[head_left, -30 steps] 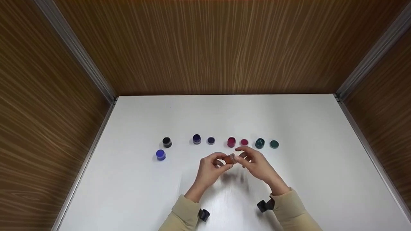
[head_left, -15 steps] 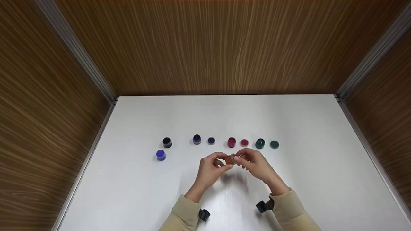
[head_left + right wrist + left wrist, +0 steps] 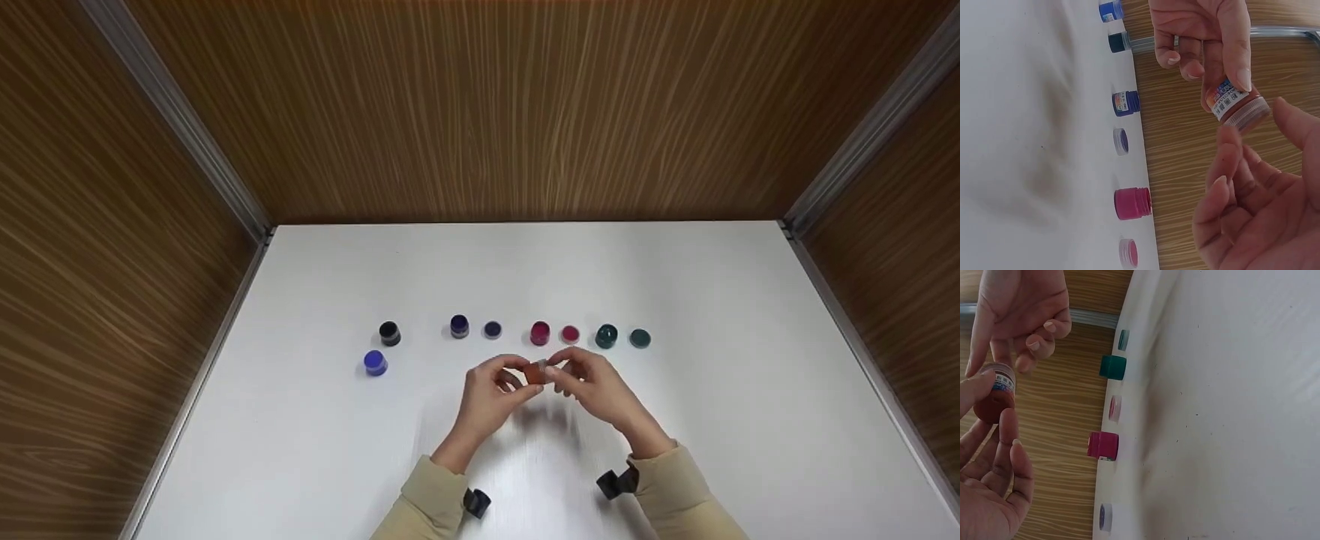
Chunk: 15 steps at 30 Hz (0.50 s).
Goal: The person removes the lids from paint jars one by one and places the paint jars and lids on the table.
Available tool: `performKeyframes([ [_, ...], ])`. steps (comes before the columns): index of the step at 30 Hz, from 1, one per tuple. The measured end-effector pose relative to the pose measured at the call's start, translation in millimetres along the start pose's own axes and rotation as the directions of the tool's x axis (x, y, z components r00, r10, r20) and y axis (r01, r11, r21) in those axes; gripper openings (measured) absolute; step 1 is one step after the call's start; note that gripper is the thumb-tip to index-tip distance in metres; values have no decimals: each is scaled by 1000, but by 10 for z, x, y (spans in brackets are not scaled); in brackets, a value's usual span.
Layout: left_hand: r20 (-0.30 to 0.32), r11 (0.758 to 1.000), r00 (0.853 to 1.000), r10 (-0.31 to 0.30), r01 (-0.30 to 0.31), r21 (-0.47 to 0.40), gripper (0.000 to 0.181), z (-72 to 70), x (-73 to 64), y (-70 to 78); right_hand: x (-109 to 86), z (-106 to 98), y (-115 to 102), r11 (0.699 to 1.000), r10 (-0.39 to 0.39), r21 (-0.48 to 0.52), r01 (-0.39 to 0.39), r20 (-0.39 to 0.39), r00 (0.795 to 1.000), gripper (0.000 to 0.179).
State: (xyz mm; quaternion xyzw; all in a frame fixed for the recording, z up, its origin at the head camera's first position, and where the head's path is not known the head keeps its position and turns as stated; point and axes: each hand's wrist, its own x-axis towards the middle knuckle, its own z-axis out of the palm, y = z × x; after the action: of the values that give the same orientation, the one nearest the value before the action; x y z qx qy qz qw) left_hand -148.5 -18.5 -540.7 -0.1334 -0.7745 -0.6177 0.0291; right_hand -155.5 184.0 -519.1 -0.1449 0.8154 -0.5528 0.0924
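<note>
A small paint jar with orange-brown paint (image 3: 535, 373) is held in the air above the table's middle. My left hand (image 3: 486, 401) grips its body between thumb and fingers, over the printed label. A clear ribbed lid (image 3: 1248, 114) sits on the jar, facing my right hand (image 3: 600, 390). In the right wrist view, my right fingertips touch or nearly touch the lid's side, while the thumb stands slightly apart from it. The jar is tilted on its side, label visible in the left wrist view.
Behind the hands on the white table (image 3: 337, 450) stand a magenta jar (image 3: 540, 333), its lid (image 3: 570, 334), a green jar (image 3: 607, 336), its lid (image 3: 640, 338), a dark blue jar (image 3: 459, 326) and its lid (image 3: 492, 329). Leftward are black (image 3: 389, 333) and blue jars (image 3: 375, 363).
My right fingers, spread a second ago, closed in around the lid and now sit loosely there. My left hand and the jar have barely moved. The other jars are unchanged.
</note>
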Motion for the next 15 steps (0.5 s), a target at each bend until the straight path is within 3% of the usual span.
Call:
performKeyframes([
  [3, 1, 1000, 1000, 3, -3, -11, 27, -18, -18, 125, -13, -22, 0, 1000, -10, 14, 10, 19, 1000, 27],
  [8, 0, 999, 1000, 26, -26, -29, 27, -85, -61, 361, -34, -67, 3, 998, -49, 40, 46, 63, 997, 37],
  [15, 5, 999, 999, 36, -36, -29, 27, -79, -69, 374, -22, -43, 17, 1000, 4, 9, -4, 3, 1000, 37],
])
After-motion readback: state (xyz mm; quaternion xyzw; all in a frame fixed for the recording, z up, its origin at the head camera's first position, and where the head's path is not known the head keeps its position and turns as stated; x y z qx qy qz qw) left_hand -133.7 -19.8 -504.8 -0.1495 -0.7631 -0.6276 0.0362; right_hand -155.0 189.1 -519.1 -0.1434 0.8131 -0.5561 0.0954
